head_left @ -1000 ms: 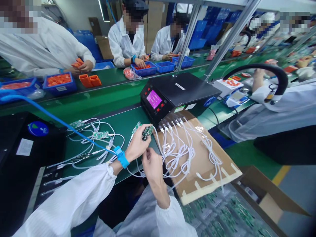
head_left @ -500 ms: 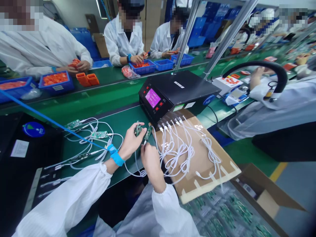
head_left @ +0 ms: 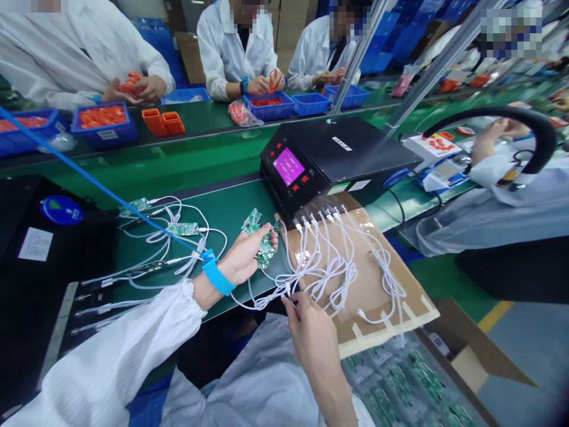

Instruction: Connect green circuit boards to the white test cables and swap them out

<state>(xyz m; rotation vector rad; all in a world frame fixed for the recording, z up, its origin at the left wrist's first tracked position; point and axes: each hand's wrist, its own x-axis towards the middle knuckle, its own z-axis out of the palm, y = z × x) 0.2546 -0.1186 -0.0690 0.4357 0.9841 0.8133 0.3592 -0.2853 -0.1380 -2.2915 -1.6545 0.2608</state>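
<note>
L hand (head_left: 240,255) holds PCBs (head_left: 265,252) & R hand (head_left: 315,332) pinches wht cable (head_left: 287,289).

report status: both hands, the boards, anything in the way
Left hand gripping green circuit boards; right hand pinching white plug; looped cables close by, possible snag.

Across the green belt (head_left: 200,155), people in white coats (head_left: 93,44) handle orange pieces. Blue baskets (head_left: 105,135) stand in front of them, one heaped with orange parts. Two orange cases (head_left: 163,123) stand just beside it; a clear bag (head_left: 243,114) lies further right. On the right, a black hose (head_left: 493,112) arches near a white box (head_left: 431,152).
</note>
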